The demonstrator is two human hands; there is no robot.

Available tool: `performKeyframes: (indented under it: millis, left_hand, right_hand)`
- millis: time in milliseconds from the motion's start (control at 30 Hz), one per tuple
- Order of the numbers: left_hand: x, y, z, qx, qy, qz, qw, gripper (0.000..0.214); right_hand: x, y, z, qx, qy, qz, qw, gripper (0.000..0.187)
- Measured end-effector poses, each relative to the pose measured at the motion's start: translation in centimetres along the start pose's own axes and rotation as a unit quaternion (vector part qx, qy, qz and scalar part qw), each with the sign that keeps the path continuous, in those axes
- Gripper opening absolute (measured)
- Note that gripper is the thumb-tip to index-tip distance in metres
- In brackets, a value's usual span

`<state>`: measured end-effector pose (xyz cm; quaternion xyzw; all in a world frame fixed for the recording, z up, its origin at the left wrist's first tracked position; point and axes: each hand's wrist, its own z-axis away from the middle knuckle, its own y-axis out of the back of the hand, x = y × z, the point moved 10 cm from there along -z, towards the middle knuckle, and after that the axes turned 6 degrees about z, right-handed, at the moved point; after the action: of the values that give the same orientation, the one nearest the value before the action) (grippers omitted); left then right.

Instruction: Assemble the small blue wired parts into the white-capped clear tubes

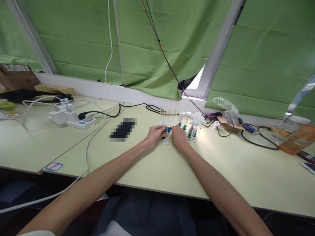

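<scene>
Both my hands meet far out on the pale green table [152, 164]. My left hand [155, 134] is closed in a pinch around a small blue piece [167, 130]. My right hand [179, 136] is curled shut right beside it, fingers touching the same small piece; what else it holds is hidden. A small white cap [165, 142] lies on the table just under the hands. Several clear tubes with white caps [194, 126] stand upright just right of my right hand, with green and blue bits inside.
A white power strip [73, 119] with plugs and cables sits at the left. A dark blurred object [122, 129] lies left of my hands. A plastic bag and small cardboard box [227, 118], black cables, an orange bottle [297, 139] are at the right. Green blinds hang behind.
</scene>
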<state>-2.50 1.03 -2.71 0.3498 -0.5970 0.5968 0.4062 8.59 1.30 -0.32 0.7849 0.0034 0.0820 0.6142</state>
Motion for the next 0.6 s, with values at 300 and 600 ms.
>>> performKeyframes:
  millis: [300,600]
  left_hand:
    - [0.3,0.0,0.1,0.004,-0.001,0.001,1.0,0.008]
    - [0.1,0.3,-0.2,0.006,-0.003,-0.003,1.0,0.01]
  right_hand:
    - [0.5,1.1,0.2,0.033,-0.005,-0.024,0.999,0.018]
    - [1.3,1.8,0.0,0.066,0.009,-0.082,0.994,0.016]
